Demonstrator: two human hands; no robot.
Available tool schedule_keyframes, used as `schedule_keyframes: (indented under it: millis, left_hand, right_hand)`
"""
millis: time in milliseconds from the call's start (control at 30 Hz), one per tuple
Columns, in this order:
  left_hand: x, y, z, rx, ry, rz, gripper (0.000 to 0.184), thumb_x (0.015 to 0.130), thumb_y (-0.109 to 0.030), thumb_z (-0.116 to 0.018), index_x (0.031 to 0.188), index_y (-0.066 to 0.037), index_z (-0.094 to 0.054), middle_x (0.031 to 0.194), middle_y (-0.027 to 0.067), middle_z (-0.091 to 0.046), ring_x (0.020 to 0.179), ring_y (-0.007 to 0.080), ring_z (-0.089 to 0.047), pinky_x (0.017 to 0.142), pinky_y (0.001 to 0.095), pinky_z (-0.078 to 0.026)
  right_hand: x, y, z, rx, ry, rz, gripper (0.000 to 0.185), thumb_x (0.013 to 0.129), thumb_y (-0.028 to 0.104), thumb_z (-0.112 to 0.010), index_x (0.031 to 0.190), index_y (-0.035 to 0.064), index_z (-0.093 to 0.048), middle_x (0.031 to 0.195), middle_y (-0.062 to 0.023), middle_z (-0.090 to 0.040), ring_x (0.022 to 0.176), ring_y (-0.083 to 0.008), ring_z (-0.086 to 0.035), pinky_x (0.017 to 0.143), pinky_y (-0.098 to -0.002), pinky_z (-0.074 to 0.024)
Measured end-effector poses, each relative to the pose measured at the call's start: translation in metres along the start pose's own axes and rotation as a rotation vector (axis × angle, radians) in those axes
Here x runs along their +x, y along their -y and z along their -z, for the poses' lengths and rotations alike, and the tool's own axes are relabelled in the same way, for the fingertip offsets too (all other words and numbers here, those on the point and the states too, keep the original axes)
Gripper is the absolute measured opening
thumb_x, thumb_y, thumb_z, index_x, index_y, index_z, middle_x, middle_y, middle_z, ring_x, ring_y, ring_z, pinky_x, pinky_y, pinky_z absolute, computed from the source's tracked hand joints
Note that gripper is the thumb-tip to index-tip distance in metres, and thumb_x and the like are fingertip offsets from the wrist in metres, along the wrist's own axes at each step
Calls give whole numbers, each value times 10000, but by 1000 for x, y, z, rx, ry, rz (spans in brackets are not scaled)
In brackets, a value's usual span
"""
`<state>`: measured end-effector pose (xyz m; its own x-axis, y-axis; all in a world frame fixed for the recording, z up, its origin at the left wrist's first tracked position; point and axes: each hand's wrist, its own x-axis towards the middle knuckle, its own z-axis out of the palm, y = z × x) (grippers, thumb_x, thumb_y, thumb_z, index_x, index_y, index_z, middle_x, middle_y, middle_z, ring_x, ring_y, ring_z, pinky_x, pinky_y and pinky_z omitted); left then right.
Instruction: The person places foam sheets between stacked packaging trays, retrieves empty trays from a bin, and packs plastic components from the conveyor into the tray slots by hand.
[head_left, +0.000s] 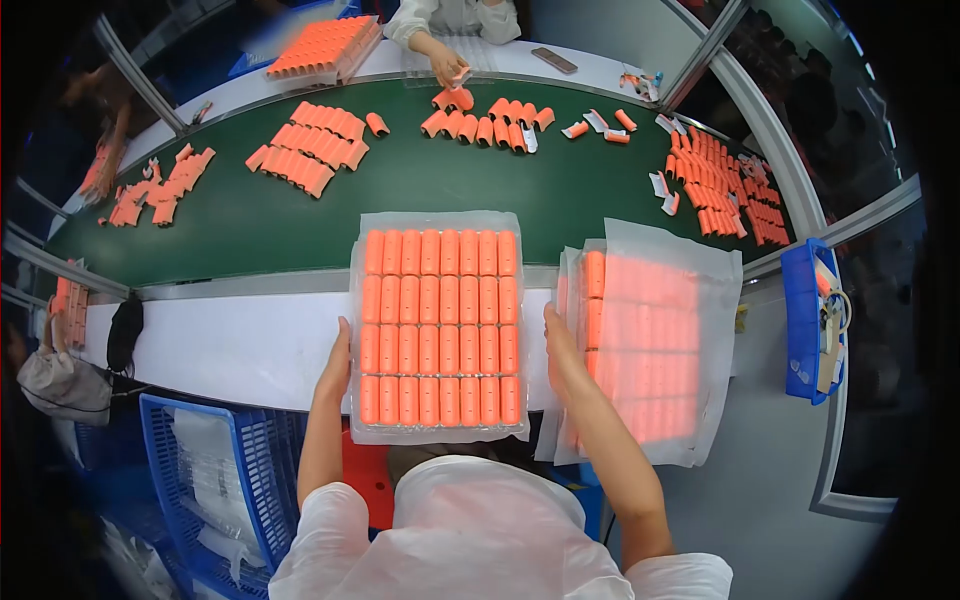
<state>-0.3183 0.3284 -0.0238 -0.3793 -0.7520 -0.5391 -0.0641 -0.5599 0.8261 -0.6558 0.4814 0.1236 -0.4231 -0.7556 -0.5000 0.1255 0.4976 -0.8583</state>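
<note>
A clear tray [440, 436] with several rows of orange cylindrical parts [440, 300] lies in front of me, on a translucent sheet. My left hand [340, 362] is at its left edge, fingers stretched out along the side. To the right, a stack of filled trays [650, 340] lies under another translucent sheet [722, 300]. My right hand [562, 350] is beside the left edge of that stack, fingers extended, a little apart from the tray in front of me. Neither hand is wrapped round anything that I can see.
Orange parts [310, 145] lie in groups on the green belt [250, 220]. Across it, a co-worker's hand [440, 62] holds a part. A filled tray stack [325, 48] and phone [554, 60] lie behind. Blue baskets stand at lower left [245, 470] and right [800, 320].
</note>
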Motion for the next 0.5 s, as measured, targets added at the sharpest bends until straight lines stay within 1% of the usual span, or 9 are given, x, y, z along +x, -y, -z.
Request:
schedule_keyframes:
  millis: [67,133,167,267,300,367,400,433,500]
  left_hand:
    - [-10,8,-16,-229,-11,218,947,941,-752,-261,1527,-8,-265,1559,178,-316,1447,297,-291,1168,450,-267]
    - [-17,9,-37,-265,57,86,891,955,-719,-290,1517,-29,-300,1517,150,-395,1380,256,-416,1127,406,-366]
    - [-15,13,-39,-316,62,89,895,949,-722,-309,1514,-28,-304,1510,152,-404,1375,248,-419,1117,412,-379]
    - [-27,0,-38,-450,122,187,865,960,-706,-315,1511,-38,-316,1500,148,-417,1369,245,-427,1108,411,-390]
    - [-30,-5,-39,-457,131,188,865,960,-706,-315,1511,-38,-316,1500,148,-417,1369,245,-427,1108,411,-390]
    - [-32,-11,-48,-293,15,109,876,960,-714,-303,1517,-38,-303,1511,153,-399,1376,262,-415,1118,408,-370]
    - [-27,-1,-39,-358,39,82,863,962,-704,-320,1516,-42,-307,1504,153,-409,1356,265,-438,1108,411,-384]
    - [-20,10,-34,-422,70,63,850,964,-694,-337,1515,-46,-311,1498,153,-418,1336,267,-462,1097,414,-398]
    - [-42,-34,-61,-503,23,60,741,987,-616,-386,1468,-52,-376,1437,134,-482,1262,250,-533,1029,405,-472]
  right_hand:
    - [65,-26,-28,159,-17,-250,743,1020,546,-337,1522,5,-249,1572,-185,-273,1398,-292,-355,1136,-442,-299]
    - [105,-69,-41,299,-36,-501,760,1014,577,-322,1507,-1,-284,1554,-179,-319,1336,-285,-473,1093,-468,-395]
    - [134,-119,-37,249,-4,-408,758,1001,609,-308,1460,11,-382,1467,-170,-446,1205,-291,-587,1003,-516,-482]
    - [92,-58,-45,222,57,-451,763,973,665,-319,1431,71,-459,1406,-149,-510,1235,-271,-548,1008,-527,-453]
    - [94,-60,-44,216,48,-449,763,973,665,-319,1431,71,-459,1406,-149,-510,1235,-271,-548,1008,-527,-453]
    - [100,-74,-34,149,114,-415,768,941,716,-334,1429,141,-482,1392,-133,-530,1255,-236,-510,1002,-489,-432]
    - [101,-77,-34,168,153,-415,779,918,750,-340,1430,182,-488,1400,-129,-525,1273,-225,-472,997,-466,-404]
    - [92,-65,-37,159,114,-448,771,925,734,-354,1427,165,-489,1400,-129,-524,1270,-225,-484,1003,-460,-418]
    - [67,-27,-50,216,68,-441,738,955,678,-370,1416,114,-492,1388,-134,-533,1254,-227,-518,1012,-435,-450]
